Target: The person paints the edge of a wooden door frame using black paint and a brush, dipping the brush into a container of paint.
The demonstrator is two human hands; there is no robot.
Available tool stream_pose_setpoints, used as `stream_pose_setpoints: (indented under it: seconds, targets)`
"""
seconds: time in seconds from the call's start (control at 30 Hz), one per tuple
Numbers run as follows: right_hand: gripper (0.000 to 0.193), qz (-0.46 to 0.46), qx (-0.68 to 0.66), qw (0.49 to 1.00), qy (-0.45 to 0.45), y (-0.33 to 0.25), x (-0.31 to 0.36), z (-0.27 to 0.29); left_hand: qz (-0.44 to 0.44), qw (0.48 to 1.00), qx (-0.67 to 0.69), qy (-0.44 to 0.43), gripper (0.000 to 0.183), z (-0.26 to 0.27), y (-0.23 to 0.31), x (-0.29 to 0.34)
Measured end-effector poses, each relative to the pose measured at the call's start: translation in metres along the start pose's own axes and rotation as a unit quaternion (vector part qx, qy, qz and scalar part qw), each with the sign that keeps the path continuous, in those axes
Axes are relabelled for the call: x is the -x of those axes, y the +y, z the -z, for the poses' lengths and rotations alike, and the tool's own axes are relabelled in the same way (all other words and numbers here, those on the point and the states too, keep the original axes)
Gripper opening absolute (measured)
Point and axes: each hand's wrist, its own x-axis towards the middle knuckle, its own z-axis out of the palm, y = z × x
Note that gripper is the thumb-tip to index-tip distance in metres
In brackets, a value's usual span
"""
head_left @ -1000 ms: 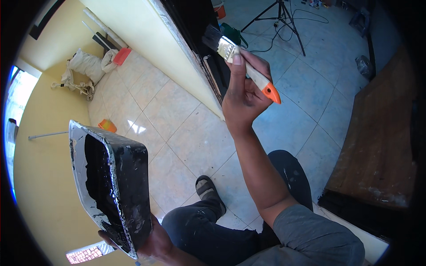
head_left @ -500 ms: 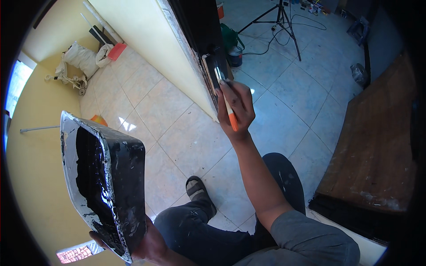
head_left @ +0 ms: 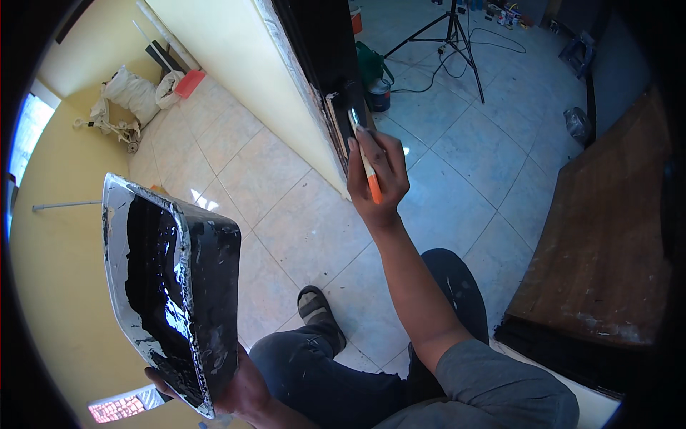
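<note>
My right hand (head_left: 380, 168) is closed around a paintbrush (head_left: 371, 177) with a pale handle and an orange end. Its metal ferrule points up toward a dark door frame (head_left: 325, 53), and the bristles are at the frame's black face beside a strip of bare wood (head_left: 341, 123). My left hand (head_left: 246, 386) grips the lower end of a paint tray (head_left: 216, 300), thumb on one side and fingers underneath. Glossy black paint (head_left: 153, 264) lies in the tray, and smears cover its rim and outer wall. The tray is tilted.
A brown wooden panel (head_left: 600, 236) with a black edge stands at right. Beyond the frame are a black tripod (head_left: 451, 39), a cable and a paint can (head_left: 379, 96). White sacks (head_left: 132, 96) and a red dustpan (head_left: 189, 84) lie at far left. My sandalled foot (head_left: 314, 307) rests on tiles.
The tray in my left hand has shifted slightly right. My right hand and the brush have moved a little up along the door frame.
</note>
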Motion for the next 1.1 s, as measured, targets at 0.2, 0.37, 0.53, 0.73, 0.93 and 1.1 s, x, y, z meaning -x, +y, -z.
stream_pose_setpoints:
  seconds: [0.2, 0.37, 0.53, 0.73, 0.93, 1.1]
  targets:
    - [0.034, 0.037, 0.067, 0.996, -0.055, 0.032, 0.028, -0.01, -0.041, 0.989, -0.14, 0.024, 0.044, 0.01, 0.0, 0.005]
    - [0.034, -0.043, 0.086, 0.99, -0.101, 0.033, 0.06, -0.002, -0.063, 0.973, -0.222, 0.031, 0.043, 0.017, -0.001, 0.009]
    - [0.035, 0.011, 0.003, 1.0, 0.005, -0.005, 0.002, -0.002, -0.033, 0.993, -0.108, 0.018, 0.045, 0.022, 0.007, 0.008]
    - [0.031, 0.056, 0.056, 0.997, -0.026, 0.036, 0.015, -0.012, -0.069, 0.974, -0.21, 0.06, 0.044, 0.01, -0.001, 0.008]
    - [0.024, -0.061, 0.108, 0.985, -0.118, 0.059, 0.082, 0.009, -0.053, 0.98, 0.001, 0.189, 0.043, -0.017, -0.003, -0.008]
    - [0.033, 0.016, 0.009, 1.0, -0.004, 0.004, -0.004, -0.01, -0.039, 0.96, 0.06, 0.271, 0.043, 0.001, 0.012, 0.004]
